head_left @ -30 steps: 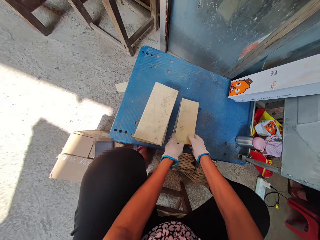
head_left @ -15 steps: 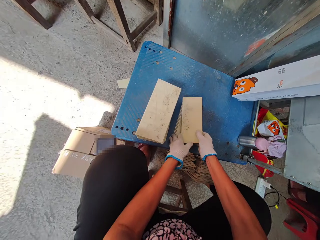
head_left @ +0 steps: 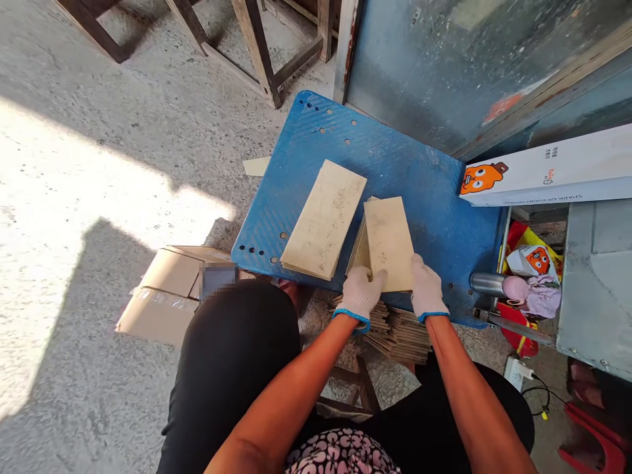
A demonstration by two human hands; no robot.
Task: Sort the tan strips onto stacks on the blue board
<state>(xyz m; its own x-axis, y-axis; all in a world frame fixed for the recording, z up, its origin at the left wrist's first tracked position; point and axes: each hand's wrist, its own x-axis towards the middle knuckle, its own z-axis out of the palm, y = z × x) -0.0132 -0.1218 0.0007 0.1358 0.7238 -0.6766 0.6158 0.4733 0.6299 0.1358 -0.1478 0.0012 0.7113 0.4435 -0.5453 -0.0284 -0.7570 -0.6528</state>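
Note:
Both my hands wear white gloves with blue cuffs. My left hand (head_left: 363, 291) and my right hand (head_left: 426, 288) pinch the near end of a thin pale wooden sheet (head_left: 388, 240), the top one of a fanned small stack (head_left: 360, 250) on a blue board (head_left: 434, 217). A second, larger stack of pale sheets (head_left: 326, 218) lies just left of it on the same board. Below the board's near edge, between my arms, sits a pile of darker thin sheets (head_left: 399, 332).
A cardboard box (head_left: 162, 296) lies on the concrete floor at left. A white printed carton (head_left: 548, 172) rests at right above a metal flask (head_left: 486, 284), cloths and bags. Wooden stool legs (head_left: 257, 52) stand behind the board. A metal panel (head_left: 444, 59) rises at back.
The top sheet has turned clockwise and shifted right off the small stack, with both hands moving right along its near end. The larger stack has stayed put.

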